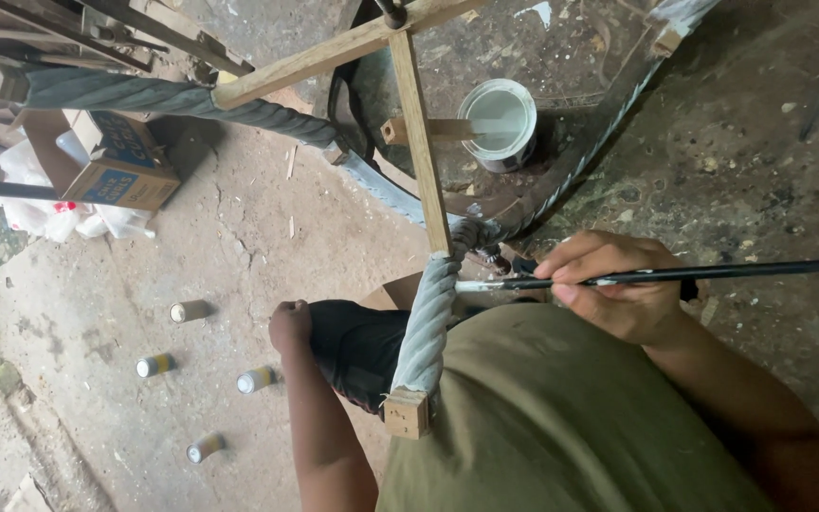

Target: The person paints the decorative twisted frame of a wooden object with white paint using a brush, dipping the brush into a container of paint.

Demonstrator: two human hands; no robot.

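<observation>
My right hand (pixel 618 289) pinches a long black brush (pixel 656 276) against the grey twisted leg (pixel 427 327); my left hand (pixel 289 327) is fisted beside my dark shoe (pixel 357 351), above the floor (pixel 125 417).

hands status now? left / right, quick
Left hand: closed in a fist by the black cloth, holding nothing visible.
Right hand: closed on a thin black brush, tip at the twisted leg.

Twisted leg (pixel 426 327): wood, coated in matt grey paint; end block bare and raw. Crossbar (pixel 419 133): unpainted, dry wood. Brush (pixel 675 275): glossy black handle. Paint can (pixel 498 121): metal, holding smooth grey paint. Floor (pixel 239 237): rough, cracked concrete. Box (pixel 116 161): cardboard.
</observation>
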